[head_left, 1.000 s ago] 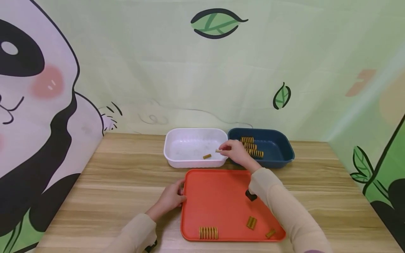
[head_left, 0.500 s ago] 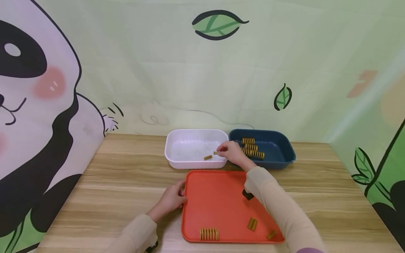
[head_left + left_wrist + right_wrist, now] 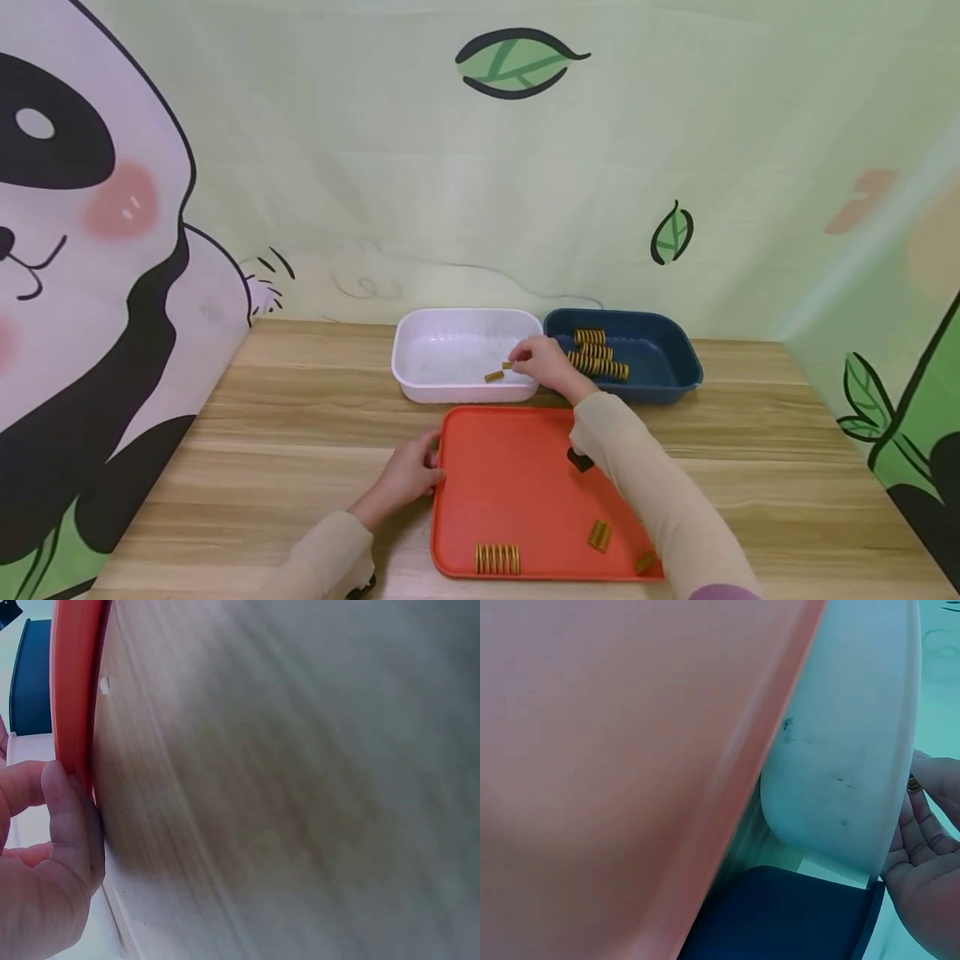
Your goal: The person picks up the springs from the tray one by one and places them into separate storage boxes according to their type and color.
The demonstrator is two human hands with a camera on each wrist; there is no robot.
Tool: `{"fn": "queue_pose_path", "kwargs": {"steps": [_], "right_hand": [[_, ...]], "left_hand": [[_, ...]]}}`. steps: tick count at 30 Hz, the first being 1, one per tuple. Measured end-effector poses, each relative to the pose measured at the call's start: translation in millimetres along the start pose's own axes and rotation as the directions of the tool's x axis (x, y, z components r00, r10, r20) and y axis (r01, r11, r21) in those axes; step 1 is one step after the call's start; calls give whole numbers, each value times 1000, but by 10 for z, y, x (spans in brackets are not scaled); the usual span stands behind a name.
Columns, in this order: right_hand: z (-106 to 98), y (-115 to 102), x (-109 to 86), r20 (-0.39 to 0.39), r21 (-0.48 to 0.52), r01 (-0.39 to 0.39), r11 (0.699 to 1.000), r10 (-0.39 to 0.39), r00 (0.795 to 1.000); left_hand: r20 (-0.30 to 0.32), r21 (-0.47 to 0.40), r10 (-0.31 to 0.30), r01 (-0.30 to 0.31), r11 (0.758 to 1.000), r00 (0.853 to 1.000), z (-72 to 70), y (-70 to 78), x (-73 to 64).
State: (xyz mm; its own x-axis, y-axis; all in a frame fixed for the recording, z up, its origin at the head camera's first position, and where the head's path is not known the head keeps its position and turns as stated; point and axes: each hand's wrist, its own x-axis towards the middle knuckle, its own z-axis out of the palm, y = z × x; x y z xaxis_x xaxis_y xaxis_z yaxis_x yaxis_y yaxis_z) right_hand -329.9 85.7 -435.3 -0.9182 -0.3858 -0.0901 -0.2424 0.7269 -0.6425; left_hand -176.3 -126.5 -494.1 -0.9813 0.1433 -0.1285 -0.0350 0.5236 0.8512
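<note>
My right hand (image 3: 542, 362) reaches over the right end of the white bin (image 3: 427, 389), pinching a small brass-coloured spring (image 3: 507, 366) between thumb and fingertips. In the right wrist view only a bit of that spring (image 3: 913, 783) shows. Another small spring (image 3: 493, 377) lies on the white bin's floor. My left hand (image 3: 408, 471) grips the left rim of the red tray (image 3: 510, 475); its thumb and fingers meet the rim in the left wrist view. On the tray lie a large spring (image 3: 497, 559), a medium spring (image 3: 600, 536) and a small one (image 3: 646, 563), partly hidden by my right sleeve.
Against the white bin's right side stands a dark blue bin (image 3: 660, 358) with several larger springs (image 3: 597, 357) at its left end. Both bins sit behind the tray on the wooden table (image 3: 300, 400). A printed cloth (image 3: 337, 167) hangs behind the table.
The right hand has moved slightly left and lower into the white bin with its spring. The left hand stays at the tray's rim.
</note>
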Motion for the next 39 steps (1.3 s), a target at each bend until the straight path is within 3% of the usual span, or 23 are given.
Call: {"fn": "queue_pose_path", "kwargs": {"steps": [15, 28, 39], "right_hand": [[79, -28, 95, 45, -42, -8, 999, 9, 999], [138, -60, 169, 24, 32, -61, 998, 60, 998], [117, -92, 212, 111, 28, -85, 996, 81, 990]], "left_hand": [[0, 4, 1, -1, 1000, 1000, 5, -18, 8], [9, -3, 1, -1, 1000, 1000, -1, -13, -1], [9, -1, 7, -7, 1000, 1000, -13, 1, -16]]}}
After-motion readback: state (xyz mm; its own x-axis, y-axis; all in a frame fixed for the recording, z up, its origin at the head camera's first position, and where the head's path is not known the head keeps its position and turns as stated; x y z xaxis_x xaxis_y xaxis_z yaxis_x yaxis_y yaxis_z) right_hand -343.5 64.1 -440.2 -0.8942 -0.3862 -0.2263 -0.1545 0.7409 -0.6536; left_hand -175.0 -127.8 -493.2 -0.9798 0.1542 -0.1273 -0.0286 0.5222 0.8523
